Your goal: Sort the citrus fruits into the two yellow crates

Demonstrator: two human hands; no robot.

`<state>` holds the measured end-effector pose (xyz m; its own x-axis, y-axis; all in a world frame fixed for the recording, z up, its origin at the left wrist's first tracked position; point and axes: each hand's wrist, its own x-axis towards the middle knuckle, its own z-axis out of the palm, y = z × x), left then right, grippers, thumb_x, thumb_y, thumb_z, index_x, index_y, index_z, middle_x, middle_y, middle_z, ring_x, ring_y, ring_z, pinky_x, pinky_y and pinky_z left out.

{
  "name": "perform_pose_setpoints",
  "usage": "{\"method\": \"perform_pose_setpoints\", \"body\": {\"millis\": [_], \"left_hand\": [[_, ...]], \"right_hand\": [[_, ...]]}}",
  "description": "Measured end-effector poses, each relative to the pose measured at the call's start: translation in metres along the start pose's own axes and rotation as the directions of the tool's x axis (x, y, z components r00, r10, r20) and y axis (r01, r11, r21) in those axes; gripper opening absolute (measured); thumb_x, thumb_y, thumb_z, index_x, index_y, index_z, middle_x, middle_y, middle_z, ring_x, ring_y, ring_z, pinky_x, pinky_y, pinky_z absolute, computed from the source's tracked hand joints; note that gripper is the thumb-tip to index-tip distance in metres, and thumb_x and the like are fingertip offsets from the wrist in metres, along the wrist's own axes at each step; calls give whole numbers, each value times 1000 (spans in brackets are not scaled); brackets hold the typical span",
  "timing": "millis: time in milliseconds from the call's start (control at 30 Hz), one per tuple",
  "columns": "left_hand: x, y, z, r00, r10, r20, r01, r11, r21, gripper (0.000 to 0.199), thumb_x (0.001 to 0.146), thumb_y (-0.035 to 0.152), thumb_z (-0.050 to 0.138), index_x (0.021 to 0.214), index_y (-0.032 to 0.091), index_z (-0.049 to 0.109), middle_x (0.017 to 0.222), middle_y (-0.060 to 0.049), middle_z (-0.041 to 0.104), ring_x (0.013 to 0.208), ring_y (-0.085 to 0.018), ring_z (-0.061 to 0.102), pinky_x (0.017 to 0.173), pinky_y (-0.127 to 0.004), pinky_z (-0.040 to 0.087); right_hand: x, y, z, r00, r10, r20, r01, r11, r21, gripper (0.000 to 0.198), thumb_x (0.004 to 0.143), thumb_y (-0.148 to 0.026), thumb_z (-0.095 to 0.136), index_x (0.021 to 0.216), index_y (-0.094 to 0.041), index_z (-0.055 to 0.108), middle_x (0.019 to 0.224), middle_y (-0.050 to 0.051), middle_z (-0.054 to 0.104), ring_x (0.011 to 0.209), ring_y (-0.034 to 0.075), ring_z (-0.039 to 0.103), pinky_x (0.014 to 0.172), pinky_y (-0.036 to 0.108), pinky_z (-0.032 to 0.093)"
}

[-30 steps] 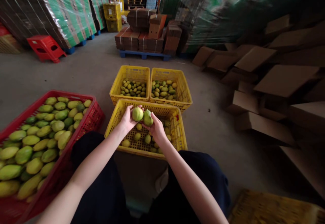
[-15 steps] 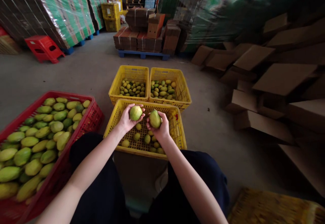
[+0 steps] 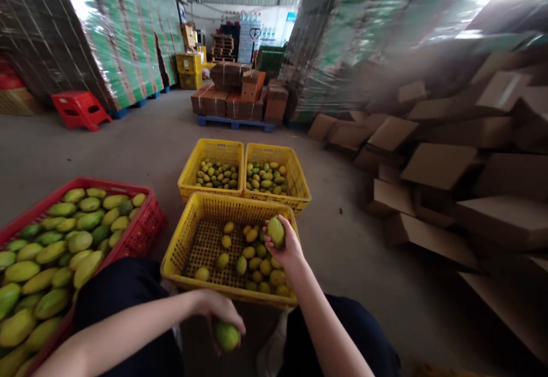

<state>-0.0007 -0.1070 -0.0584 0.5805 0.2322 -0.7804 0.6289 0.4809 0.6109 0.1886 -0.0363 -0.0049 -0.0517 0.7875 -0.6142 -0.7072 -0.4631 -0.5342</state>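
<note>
My left hand (image 3: 222, 314) is closed round a green-yellow lemon (image 3: 226, 336), low in front of the near yellow crate (image 3: 226, 292) and between my knees. Over the right part of that crate, my right hand (image 3: 287, 241) grips another green-yellow lemon (image 3: 276, 232), its fingers wrapped round the far side. Below it, several yellow and green lemons (image 3: 256, 264) lie on the crate's slotted floor, mostly to the right. To my left stands a red crate (image 3: 141, 223) heaped with larger-looking green and yellow lemons (image 3: 53, 251).
Two more yellow crates (image 3: 209, 187) (image 3: 278, 191) with lemons touch the near crate's far side. A red stool (image 3: 81, 109) stands at left. Flattened cartons (image 3: 252, 106) lie on a blue pallet (image 3: 235, 123) ahead. Open cardboard boxes (image 3: 436, 166) pile up at right.
My left hand has moved down and towards me, out of the near crate, with its lemon. My right hand has shifted slightly right, still holding its lemon. The view has tilted up.
</note>
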Motion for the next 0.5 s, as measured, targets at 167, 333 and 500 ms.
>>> {"method": "perform_pose_setpoints", "body": {"millis": [167, 333, 500], "left_hand": [[-58, 52, -116, 730, 143, -668, -487, 795, -362, 42, 93, 50, 32, 99, 23, 63, 100, -9, 71, 94, -22, 70, 82, -37, 56], [-70, 39, -158, 530, 82, -844, -627, 708, -325, 39, 90, 43, 36, 107, 18, 60, 119, -15, 66, 96, -22, 69, 83, -34, 54], [-35, 8, -105, 829, 334, -448, -103, 879, 465, 44, 77, 52, 56, 105, 21, 69, 114, -12, 71, 103, -31, 67, 89, -40, 49]], "right_hand": [[-1, 4, -8, 999, -30, -34, 29, 999, -46, 28, 86, -44, 52, 76, -18, 59, 56, 1, 60, 38, 9, 48, 33, 18, 35], [5, 12, -13, 992, -67, -106, 42, 975, -217, 32, 82, -50, 55, 73, -20, 57, 56, 1, 60, 39, 9, 50, 35, 18, 37], [3, 54, -9, 989, -142, 40, 135, 759, -637, 27, 73, -48, 66, 72, -21, 63, 53, -1, 59, 39, 10, 48, 35, 20, 38]]}}
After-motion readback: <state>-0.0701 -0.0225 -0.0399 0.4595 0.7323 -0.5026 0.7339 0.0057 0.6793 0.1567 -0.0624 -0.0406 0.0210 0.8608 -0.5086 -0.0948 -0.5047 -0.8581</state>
